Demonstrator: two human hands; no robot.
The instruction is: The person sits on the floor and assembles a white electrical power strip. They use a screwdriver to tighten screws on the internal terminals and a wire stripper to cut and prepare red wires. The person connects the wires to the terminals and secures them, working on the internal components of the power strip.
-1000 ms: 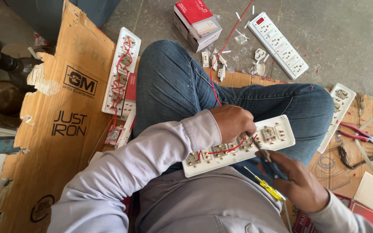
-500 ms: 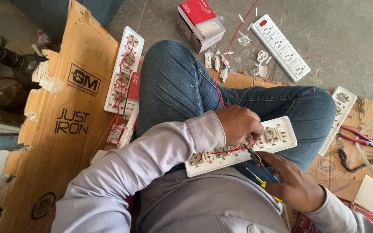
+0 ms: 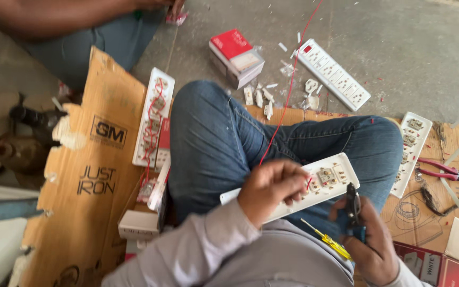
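Head view showed the left hand (image 3: 272, 188) curled down over a white strip (image 3: 314, 183), an open power board lying wiring-side up across the lap on the jeans (image 3: 213, 138). The fingers were bent close, pressing on the board's middle, with the thumb tucked at its near edge; a red wire (image 3: 288, 95) ran up from under the fingertips toward the floor beyond the knee. The left forearm, in a pale sleeve (image 3: 203, 250), came in from the lower left, the wrist bent over the strip.

The right hand (image 3: 365, 239) sat just beside the strip's right end, closed round a dark tool (image 3: 353, 204) whose tip pointed up to the board's edge. A yellow screwdriver (image 3: 328, 244) was also pinned in that fist, slanting toward the body. The right wrist rose from the lower edge, palm turned inward.

On the cardboard (image 3: 81, 175) to the left lay a second strip (image 3: 154, 122), well apart.
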